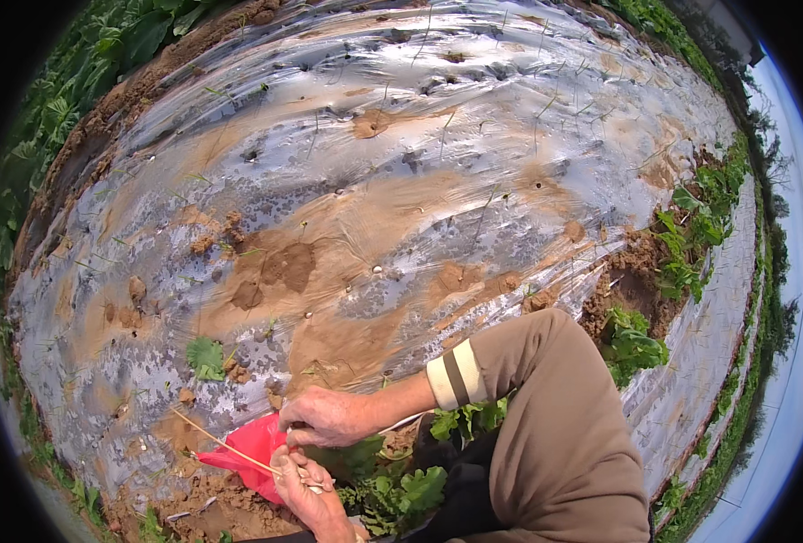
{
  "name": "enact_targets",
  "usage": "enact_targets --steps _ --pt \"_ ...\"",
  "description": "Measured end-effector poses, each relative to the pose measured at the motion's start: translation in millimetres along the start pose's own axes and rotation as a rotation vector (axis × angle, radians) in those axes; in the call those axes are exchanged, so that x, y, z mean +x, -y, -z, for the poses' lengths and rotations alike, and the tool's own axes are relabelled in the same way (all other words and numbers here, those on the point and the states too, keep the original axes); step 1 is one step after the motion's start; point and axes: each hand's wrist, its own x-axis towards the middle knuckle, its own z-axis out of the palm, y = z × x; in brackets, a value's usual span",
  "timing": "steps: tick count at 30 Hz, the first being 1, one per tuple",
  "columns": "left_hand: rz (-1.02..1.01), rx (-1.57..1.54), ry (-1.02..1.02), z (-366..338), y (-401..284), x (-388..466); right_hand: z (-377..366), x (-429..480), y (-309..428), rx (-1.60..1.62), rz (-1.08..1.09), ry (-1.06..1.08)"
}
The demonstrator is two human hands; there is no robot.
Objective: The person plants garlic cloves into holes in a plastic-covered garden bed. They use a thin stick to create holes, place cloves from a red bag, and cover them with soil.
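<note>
My left hand [306, 485], at the lower middle, holds a thin wooden stick [228, 448] that points up and left. Several small whitish pieces [311, 480] lie in the same hand, against the fingers; they look like cloves or seeds. Just above it, my right hand [326, 415] reaches in from the right with bent fingers at the upper edge of a red plastic bag [255, 451]. Its fingertips are partly hidden, so what they pinch is unclear. The bag hangs beside and behind both hands, over the soil.
Silvery plastic mulch film [401, 231], with small holes, thin shoots and patches of soil, covers the bed. Leafy plants [401, 495] grow beside my hands and at the right [632, 346]. A loose green leaf [205, 358] lies on the film. Larger leafy plants [130, 41] line the upper left.
</note>
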Motion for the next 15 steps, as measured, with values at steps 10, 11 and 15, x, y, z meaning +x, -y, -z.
enact_targets --steps 10,11,15 --pt "0.094 -0.072 -0.078 0.2 1.2 7.3 247.0 -9.2 -133.7 0.146 -0.476 -0.903" --pt "0.072 -0.057 -0.104 5.7 -1.0 8.2 268.1 -7.4 -135.5 0.093 -0.487 -0.991" --pt "0.057 -0.031 -0.095 25.6 5.3 13.4 358.5 -28.7 -188.0 0.025 -0.390 -1.288"
